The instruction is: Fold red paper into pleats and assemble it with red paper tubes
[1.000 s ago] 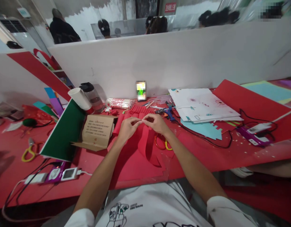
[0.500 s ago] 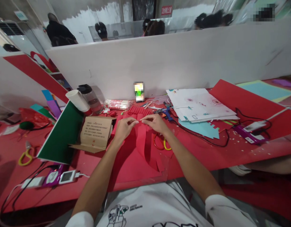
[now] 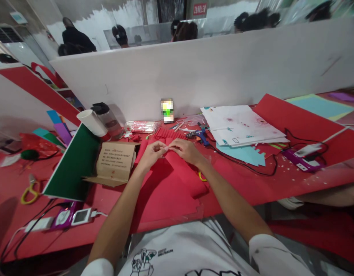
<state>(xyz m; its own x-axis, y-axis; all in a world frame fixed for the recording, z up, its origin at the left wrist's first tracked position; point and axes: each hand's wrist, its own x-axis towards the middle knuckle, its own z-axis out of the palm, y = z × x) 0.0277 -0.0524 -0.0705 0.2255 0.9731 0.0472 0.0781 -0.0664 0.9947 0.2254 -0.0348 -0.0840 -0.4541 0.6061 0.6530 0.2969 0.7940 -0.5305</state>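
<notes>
In the head view my left hand (image 3: 153, 154) and my right hand (image 3: 187, 151) meet over the table, fingertips nearly touching. Both are closed in a pinch at the upper edge of a piece of red paper (image 3: 178, 174). The paper slopes down toward me over more red sheet. The exact grip is hard to make out, red on red. Beyond the fingers lie narrow red paper strips (image 3: 169, 133). Yellow-handled scissors (image 3: 202, 176) show partly beside my right forearm, mostly covered by the paper.
An open cardboard box (image 3: 115, 161) and a green board (image 3: 74, 168) stand left. A blue glue gun (image 3: 202, 136), its black cable and white printed sheets (image 3: 242, 124) lie right. A phone (image 3: 167, 111) leans on the partition. Purple power strips (image 3: 303, 161) sit at the right and left.
The red paper below my hands has spread to the right and now covers most of the scissors. My fingers have drawn closer together, and the view has shifted slightly.
</notes>
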